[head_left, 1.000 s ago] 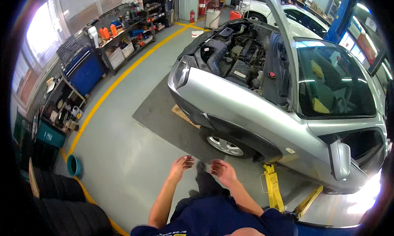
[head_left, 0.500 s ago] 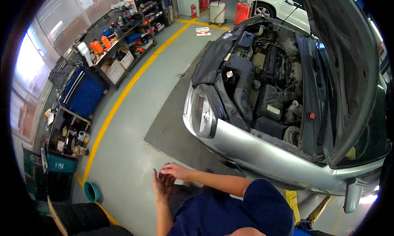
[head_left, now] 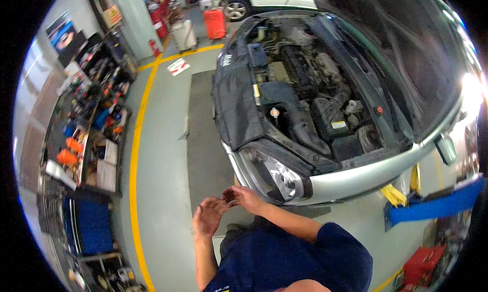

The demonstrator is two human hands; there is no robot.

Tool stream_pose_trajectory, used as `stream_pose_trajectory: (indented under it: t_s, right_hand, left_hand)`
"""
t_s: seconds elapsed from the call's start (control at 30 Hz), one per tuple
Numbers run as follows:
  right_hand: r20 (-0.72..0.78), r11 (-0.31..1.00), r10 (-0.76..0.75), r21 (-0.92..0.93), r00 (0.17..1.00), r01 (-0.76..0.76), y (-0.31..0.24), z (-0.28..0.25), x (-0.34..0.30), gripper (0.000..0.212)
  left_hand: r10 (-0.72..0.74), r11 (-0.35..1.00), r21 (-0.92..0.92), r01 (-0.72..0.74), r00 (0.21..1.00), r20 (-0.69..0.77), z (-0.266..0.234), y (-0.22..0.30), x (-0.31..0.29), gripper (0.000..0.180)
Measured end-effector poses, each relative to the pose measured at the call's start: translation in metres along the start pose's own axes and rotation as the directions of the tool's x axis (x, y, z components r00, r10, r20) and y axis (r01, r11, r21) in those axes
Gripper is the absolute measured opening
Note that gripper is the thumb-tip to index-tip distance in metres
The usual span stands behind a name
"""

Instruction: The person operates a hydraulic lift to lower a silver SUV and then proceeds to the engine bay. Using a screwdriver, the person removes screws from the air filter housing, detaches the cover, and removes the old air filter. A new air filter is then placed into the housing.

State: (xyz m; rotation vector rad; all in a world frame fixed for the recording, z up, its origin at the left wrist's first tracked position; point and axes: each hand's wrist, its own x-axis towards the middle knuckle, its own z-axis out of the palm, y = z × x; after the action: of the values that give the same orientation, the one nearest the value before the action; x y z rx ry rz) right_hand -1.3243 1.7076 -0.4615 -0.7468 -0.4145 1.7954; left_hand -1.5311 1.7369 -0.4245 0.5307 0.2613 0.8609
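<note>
Left of the clear, angular headlight (head_left: pixel 278 175), the seemingly empty, unclenched left hand (head_left: pixel 207 218) and right hand (head_left: pixel 244 198) might smudge it by brushing past.

Car workshop: silver car (head_left: pixel 356 182), raised hood (head_left: pixel 391 48), blue lift arm (head_left: pixel 437 203).

Left hand (head_left: pixel 208 217) hovers at 7 o'clock, right hand (head_left: pixel 244 198) at 6, close together (contact unclear). Silver car (head_left: pixel 356 184) at 2, hood (head_left: pixel 401 58) up, engine bay (head_left: pixel 324 113) exposed. Blue cabinet (head_left: pixel 92 228) stands at 8.
</note>
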Motion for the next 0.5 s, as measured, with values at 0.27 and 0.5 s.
stream_pose_trajectory:
  t_s: [0.27,0.5]
  right_hand:
    - [-0.197,0.916,-0.09,0.367,0.976,0.159,0.001,0.032,0.094,0.037]
    - [-0.157,0.973,-0.211,-0.129,0.965,0.192,0.003,-0.025,0.243,0.031]
  left_hand:
    - [-0.643,0.764,0.141,0.63,0.761,0.083,-0.074,0.046,0.152,0.047]
    - [-0.481,0.436,0.773,0.461,0.845,-0.233,-0.188,0.109,0.216,0.04]
